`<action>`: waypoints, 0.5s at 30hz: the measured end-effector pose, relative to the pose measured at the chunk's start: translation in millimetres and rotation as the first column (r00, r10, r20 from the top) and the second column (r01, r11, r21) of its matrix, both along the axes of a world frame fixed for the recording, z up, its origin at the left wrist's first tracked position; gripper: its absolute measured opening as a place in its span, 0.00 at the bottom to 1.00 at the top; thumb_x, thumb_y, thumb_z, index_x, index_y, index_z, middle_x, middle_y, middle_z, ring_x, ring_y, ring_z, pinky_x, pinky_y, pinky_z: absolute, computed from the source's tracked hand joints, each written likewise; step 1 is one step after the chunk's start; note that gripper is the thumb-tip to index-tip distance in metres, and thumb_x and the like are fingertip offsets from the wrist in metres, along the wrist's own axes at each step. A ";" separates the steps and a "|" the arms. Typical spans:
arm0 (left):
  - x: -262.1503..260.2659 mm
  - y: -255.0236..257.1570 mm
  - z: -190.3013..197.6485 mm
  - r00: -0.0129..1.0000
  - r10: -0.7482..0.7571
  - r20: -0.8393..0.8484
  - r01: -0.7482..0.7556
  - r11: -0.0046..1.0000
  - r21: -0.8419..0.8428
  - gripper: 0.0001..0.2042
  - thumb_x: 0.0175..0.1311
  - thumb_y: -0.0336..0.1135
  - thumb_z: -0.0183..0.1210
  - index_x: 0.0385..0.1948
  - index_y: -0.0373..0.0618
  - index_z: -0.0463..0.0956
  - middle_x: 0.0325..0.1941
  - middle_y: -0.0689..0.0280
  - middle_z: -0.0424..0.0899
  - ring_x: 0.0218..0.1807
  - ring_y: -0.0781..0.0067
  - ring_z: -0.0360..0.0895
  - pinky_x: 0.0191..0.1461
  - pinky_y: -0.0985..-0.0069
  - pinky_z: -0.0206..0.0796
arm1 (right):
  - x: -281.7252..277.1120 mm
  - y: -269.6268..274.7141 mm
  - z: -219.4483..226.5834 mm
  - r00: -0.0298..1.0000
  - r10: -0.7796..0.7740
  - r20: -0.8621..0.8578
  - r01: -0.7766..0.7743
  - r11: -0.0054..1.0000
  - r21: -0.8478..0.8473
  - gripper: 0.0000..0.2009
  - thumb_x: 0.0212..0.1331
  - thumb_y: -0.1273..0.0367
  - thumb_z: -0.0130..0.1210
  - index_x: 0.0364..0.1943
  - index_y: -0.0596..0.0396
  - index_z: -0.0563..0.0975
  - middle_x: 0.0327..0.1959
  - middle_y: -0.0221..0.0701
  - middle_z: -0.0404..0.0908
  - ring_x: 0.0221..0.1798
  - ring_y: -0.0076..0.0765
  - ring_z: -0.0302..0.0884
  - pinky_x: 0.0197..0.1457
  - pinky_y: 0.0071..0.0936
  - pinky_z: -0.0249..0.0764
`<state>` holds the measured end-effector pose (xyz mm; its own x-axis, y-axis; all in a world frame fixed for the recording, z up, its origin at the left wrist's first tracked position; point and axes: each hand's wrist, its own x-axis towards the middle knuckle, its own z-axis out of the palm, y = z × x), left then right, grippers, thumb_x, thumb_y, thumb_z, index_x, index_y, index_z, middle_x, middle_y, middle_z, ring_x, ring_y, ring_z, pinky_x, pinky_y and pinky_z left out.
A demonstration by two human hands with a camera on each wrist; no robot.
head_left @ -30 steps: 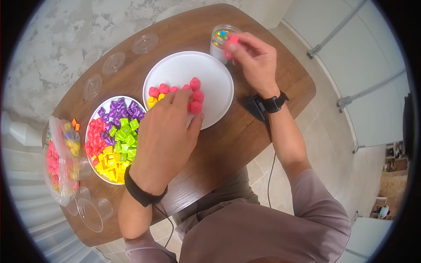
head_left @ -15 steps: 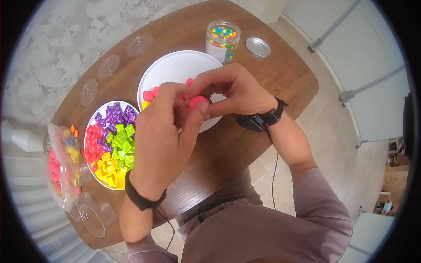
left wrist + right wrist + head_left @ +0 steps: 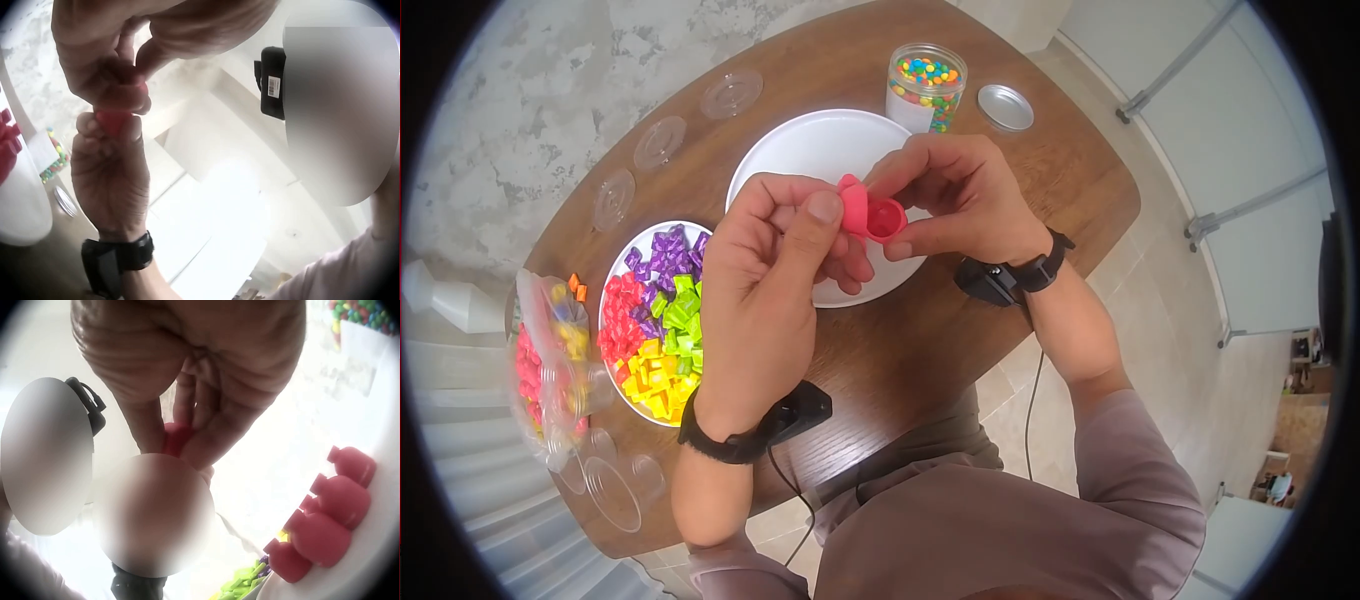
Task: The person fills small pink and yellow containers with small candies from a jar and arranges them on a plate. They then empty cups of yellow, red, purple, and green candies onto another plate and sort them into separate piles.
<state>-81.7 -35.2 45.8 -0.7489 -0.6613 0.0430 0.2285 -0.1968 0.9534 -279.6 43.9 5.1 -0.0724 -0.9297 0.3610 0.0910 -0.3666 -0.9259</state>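
Note:
Over the big white plate, both hands hold a small pink bottle-shaped capsule, opened into two parts. My left hand pinches the knobbed pink part between thumb and fingers. The thumb and fingertips of my right hand grip the hollow pink cup, its mouth tipped toward the head camera and its rim right beside the other part. In the right wrist view, several closed pink capsules sit on the plate; the hands cover them in the head view.
A jar of colourful candies stands behind the plate, its silver lid beside it. At left are a white plate of wrapped sweets, a plastic bag of capsules, clear cups and clear lids.
The right hand has come from near the jar to the left hand with a pink piece. The left hand has risen from the plate's capsules, and the capsule between the hands now shows its hollow inside.

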 end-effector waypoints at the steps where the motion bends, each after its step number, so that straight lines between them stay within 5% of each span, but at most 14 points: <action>1: 0.4 -0.8 0.0 1.000 0.000 -0.002 0.000 1.000 -0.002 0.10 0.78 0.37 0.55 0.45 0.38 0.74 0.32 0.67 0.82 0.32 0.82 0.78 0.37 0.81 0.70 | 1.0 -0.2 0.1 1.000 0.005 0.017 -0.005 1.000 -0.028 0.16 0.50 0.83 0.71 0.44 0.61 0.81 0.45 0.32 0.87 0.49 0.28 0.83 0.58 0.30 0.79; 7: 4.5 -2.3 10.3 0.996 0.083 0.021 -0.083 0.996 -0.011 0.09 0.77 0.37 0.55 0.46 0.41 0.74 0.34 0.69 0.78 0.33 0.77 0.77 0.38 0.79 0.68 | -5.8 -2.3 0.9 1.000 -0.016 0.007 0.017 0.994 -0.109 0.18 0.50 0.85 0.69 0.46 0.62 0.80 0.49 0.35 0.86 0.54 0.33 0.83 0.62 0.34 0.79; 9: 4.7 -1.3 11.7 0.997 0.074 -0.003 -0.074 0.996 -0.043 0.09 0.77 0.37 0.56 0.45 0.40 0.75 0.37 0.64 0.87 0.32 0.82 0.79 0.38 0.82 0.70 | -9.9 -3.4 1.6 0.999 -0.033 -0.008 0.032 0.990 -0.139 0.18 0.51 0.85 0.69 0.47 0.62 0.79 0.49 0.36 0.86 0.54 0.34 0.83 0.62 0.35 0.79; 12: 4.7 -4.0 6.2 0.999 0.029 -0.021 -0.030 0.999 -0.043 0.09 0.76 0.36 0.57 0.45 0.40 0.75 0.36 0.65 0.86 0.32 0.82 0.78 0.38 0.82 0.70 | -17.2 -4.1 2.6 0.994 -0.100 -0.053 0.090 0.982 -0.169 0.17 0.54 0.85 0.66 0.48 0.62 0.79 0.49 0.37 0.86 0.54 0.34 0.83 0.60 0.34 0.80; 15: 4.9 -1.0 9.1 0.999 0.034 -0.015 -0.034 0.999 -0.026 0.08 0.76 0.36 0.57 0.45 0.40 0.75 0.35 0.66 0.85 0.32 0.82 0.78 0.37 0.82 0.70 | -29.0 -7.6 2.2 0.955 -0.267 0.130 0.280 0.955 -0.095 0.15 0.57 0.83 0.65 0.49 0.63 0.79 0.47 0.38 0.86 0.50 0.31 0.84 0.53 0.28 0.82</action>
